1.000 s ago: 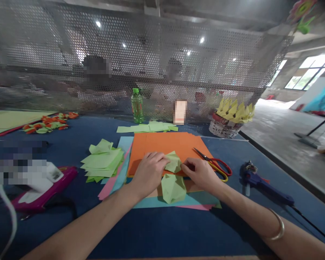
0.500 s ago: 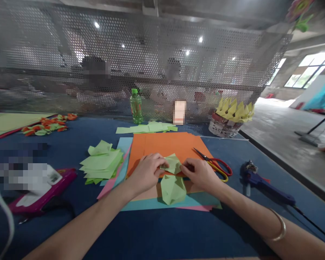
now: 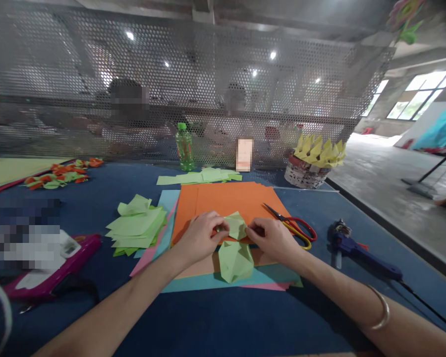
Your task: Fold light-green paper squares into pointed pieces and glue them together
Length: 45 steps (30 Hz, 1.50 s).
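A small light green paper piece [image 3: 237, 225] is pinched at its two sides by my hands, above a stack of coloured sheets. My left hand [image 3: 207, 232] closes on its left edge, thumb and fingers pressed together. At the right edge, my right hand [image 3: 269, 235] grips it between thumb and fingertip. Just below lies a second creased green paper [image 3: 235, 263], touched by neither hand. Orange sheets [image 3: 223, 196] top the stack, with blue and pink ones beneath. Scissors [image 3: 290, 223] with red and yellow handles rest by my right hand.
A blue glue gun [image 3: 364, 257] lies at right, its cord trailing off. Cut green squares [image 3: 137, 228] are piled at left, near a magenta device [image 3: 55, 277]. Along the back stand a green bottle [image 3: 185, 148] and a basket [image 3: 306, 171] with yellow paper points, before a perforated metal screen [image 3: 208, 74].
The view has shifted slightly, so everything sits a little further left. Both hands keep their pinch on the green paper, with barely any movement.
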### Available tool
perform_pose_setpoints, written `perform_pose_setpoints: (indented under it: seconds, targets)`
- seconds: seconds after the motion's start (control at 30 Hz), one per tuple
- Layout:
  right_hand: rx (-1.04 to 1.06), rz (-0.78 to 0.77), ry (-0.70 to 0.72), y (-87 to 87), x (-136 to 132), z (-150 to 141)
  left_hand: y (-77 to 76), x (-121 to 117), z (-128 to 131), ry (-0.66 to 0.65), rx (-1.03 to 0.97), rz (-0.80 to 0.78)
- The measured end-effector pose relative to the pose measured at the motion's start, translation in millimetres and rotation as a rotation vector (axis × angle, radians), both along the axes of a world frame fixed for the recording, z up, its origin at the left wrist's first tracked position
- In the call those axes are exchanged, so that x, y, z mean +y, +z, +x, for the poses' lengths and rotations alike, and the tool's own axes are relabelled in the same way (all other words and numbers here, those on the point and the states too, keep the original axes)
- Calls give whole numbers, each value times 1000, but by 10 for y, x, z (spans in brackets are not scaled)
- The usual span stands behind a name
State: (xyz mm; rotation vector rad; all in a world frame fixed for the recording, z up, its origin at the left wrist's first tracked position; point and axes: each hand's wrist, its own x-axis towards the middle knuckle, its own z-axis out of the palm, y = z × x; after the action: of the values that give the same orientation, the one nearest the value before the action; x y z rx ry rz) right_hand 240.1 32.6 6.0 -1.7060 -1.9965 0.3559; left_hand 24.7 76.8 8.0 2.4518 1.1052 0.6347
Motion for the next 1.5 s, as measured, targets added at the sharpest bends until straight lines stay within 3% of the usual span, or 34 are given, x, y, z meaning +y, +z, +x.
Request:
perform_pose_setpoints:
  seconds: [0.33,0.73,1.07,1.5]
  targets:
    - [-5,0,-1,16,-17,6,-35,33,42,35,-26,28]
    - [-10,-7,-16,-9,-4,10,-1,23,-61,-50,-2,9]
    - [-10,-7,-10,11,-6,11,-20,57,-8,-9,-14,37]
    - [0,-10,-19,12,0,18,-38,13,50,-50,17,255]
